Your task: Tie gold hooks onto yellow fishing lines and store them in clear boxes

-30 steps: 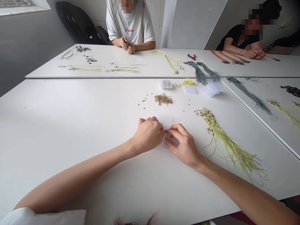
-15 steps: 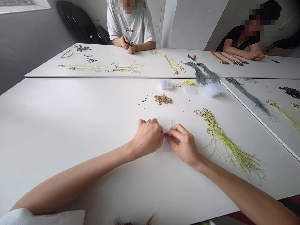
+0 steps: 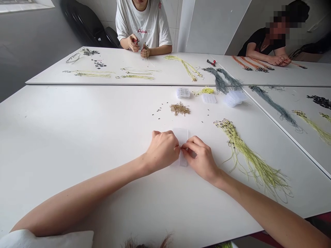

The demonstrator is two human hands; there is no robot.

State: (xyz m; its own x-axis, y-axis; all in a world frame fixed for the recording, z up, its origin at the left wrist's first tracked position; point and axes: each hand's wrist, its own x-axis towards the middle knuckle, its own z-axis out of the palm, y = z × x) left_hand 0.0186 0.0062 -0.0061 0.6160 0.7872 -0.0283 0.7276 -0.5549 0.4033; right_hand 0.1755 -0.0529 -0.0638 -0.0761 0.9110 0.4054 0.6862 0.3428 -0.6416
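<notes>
My left hand (image 3: 162, 150) and my right hand (image 3: 201, 157) rest on the white table (image 3: 77, 137), fingertips pinched together over a small clear plastic piece (image 3: 182, 137). Both hands are closed in a pinch; what sits between the fingertips is too small to make out. A pile of small gold hooks (image 3: 180, 109) lies just beyond, with tiny dark beads (image 3: 158, 112) scattered to its left. To the right of my right hand spreads a bundle of yellow-green cords (image 3: 248, 158).
Small clear boxes (image 3: 183, 93) and clear bags (image 3: 234, 97) sit further back. Grey cords (image 3: 222, 81) and more yellow cords (image 3: 186, 66) lie on the far table. One person in a white shirt (image 3: 143, 24) works opposite; another in black (image 3: 266, 44) sits at right.
My hands have stayed pinched together over the clear piece, shifting only slightly. The person opposite has moved their hands apart.
</notes>
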